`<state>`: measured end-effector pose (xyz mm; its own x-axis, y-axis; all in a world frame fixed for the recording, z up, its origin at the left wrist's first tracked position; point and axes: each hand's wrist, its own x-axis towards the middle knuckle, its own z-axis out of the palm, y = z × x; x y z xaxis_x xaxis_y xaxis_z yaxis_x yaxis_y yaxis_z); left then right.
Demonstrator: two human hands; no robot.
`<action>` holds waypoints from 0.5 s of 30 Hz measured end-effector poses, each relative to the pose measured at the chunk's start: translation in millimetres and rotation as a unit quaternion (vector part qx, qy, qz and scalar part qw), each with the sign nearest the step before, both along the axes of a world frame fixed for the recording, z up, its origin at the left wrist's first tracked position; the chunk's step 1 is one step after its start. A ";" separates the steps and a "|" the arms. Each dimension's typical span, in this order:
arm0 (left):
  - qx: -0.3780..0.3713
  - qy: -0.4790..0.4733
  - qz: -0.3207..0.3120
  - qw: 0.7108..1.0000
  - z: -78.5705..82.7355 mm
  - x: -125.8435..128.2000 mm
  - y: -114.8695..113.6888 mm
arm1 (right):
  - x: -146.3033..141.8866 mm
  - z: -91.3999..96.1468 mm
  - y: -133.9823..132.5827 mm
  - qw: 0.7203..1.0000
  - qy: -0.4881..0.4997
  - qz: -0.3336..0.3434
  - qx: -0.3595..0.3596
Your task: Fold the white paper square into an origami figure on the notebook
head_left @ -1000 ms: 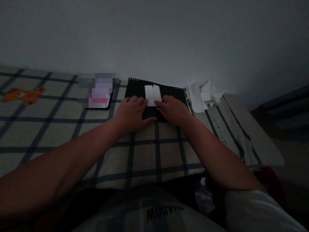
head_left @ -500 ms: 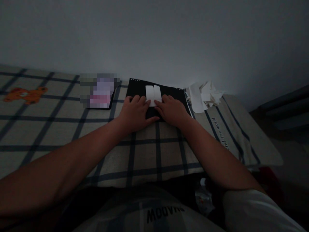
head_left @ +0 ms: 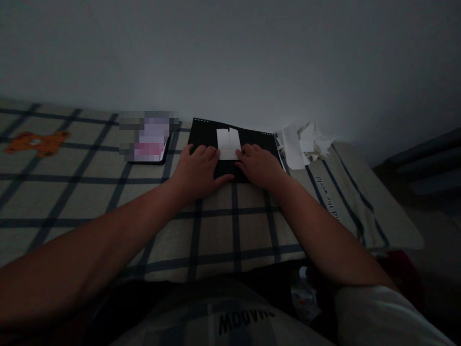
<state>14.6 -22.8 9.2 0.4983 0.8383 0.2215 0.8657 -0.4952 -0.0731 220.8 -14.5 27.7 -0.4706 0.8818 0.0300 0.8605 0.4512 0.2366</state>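
A small white piece of paper point(head_left: 228, 144) with a short slit at its top edge and a faint line down its middle lies on a black sheet with punched holes point(head_left: 236, 126). My left hand point(head_left: 198, 170) rests on the sheet, fingertips at the paper's left edge, thumb stretched out below it. On the other side my right hand point(head_left: 260, 166) has its fingertips at the paper's lower right edge, its fingers slightly bent and apart from the thumb. Neither hand grips anything.
Torn and folded white paper scraps point(head_left: 306, 144) lie right of the black sheet. To the left are a phone-like device with a blurred screen point(head_left: 151, 139) and an orange cutout figure point(head_left: 38, 143). The checked cloth point(head_left: 216, 230) meets a wall behind. A plastic bottle point(head_left: 305, 295) is below.
My fingertips have slid outward from the paper's middle to its sides, left hand leftward and right hand slightly rightward. The slit between the paper's halves looks shorter and the paper flatter.
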 end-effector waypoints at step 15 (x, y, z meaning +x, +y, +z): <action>-0.006 -0.005 -0.006 1.000 1.3 -4.2 0.4 | -0.9 3.9 -4.4 0.999 0.009 0.029 -0.011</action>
